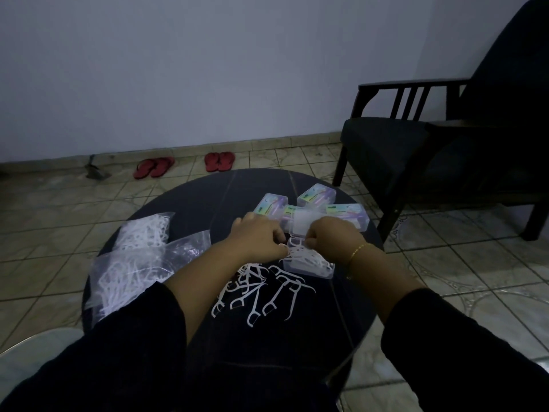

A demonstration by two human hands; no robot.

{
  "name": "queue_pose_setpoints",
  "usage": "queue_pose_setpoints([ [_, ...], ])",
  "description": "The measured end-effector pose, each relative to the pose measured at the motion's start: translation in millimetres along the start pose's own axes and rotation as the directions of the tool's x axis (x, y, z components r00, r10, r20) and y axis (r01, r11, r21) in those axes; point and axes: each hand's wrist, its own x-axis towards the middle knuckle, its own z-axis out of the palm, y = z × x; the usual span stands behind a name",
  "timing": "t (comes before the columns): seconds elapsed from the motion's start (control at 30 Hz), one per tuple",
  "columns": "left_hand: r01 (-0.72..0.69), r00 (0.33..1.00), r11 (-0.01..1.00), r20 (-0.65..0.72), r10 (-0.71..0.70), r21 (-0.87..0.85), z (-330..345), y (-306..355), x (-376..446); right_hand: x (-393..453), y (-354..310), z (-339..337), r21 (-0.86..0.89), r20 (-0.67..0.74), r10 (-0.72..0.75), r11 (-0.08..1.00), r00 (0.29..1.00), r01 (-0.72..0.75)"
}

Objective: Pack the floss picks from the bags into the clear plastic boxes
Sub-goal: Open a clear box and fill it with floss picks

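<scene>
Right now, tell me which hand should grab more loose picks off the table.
Left, probably. The left hand sits nearest the loose floss picks scattered on the table, while the right hand is over the open clear box, its grip apparently steadying picks there.

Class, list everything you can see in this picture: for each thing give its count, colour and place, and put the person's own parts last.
Table: one, dark, round, centre.
Bags of floss picks: two, clear, table's left side.
Loose floss picks: a pile, white, table centre.
Open box: one, clear, holds picks, under the hands.
Labelled boxes: about four, clear, far side of table.
Flip-flops: two pairs, red, floor by wall.
Armchair: one, black, right.
Bracelet: one, gold, right wrist.
Left hand: on picks.
Right hand: at box.
</scene>
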Motion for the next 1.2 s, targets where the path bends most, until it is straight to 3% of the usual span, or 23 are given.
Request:
queue_pose_setpoints([
  [0.27, 0.051, 0.991, 0.999, 0.128, -0.049, -0.008, 6, -3, -6, -22, 23, 9, 0.088, -0.029, 0.012, 0.996, 1.0, -0.009],
  [0.63, 0.011, 0.999, 0.999, 0.045, -0.009, -0.038, 5, 5, 2, -26, 26, 20, 0.182, -0.02, 0.036, 0.983, 0.999, -0.031],
  [0.83, -0.095, 0.994, 0.995, -0.059, 0.094, -0.012, 18, 14, 6, -27, 26, 25, 0.188, -0.045, 0.021, 0.982, 0.999, -0.012],
  [1.0, -0.142, 0.977, 0.988, -0.149, 0.149, 0.061, 26, 18, 6, -32, 27, 23, 0.131, -0.054, -0.022, 0.991, 0.998, 0.029],
  [1.2, -0.115, 0.976, 0.992, -0.183, 0.121, 0.043, 14, 6, -11, -44, 21, 15, 0.094, -0.152, -0.063, 0.993, 0.986, 0.078],
])
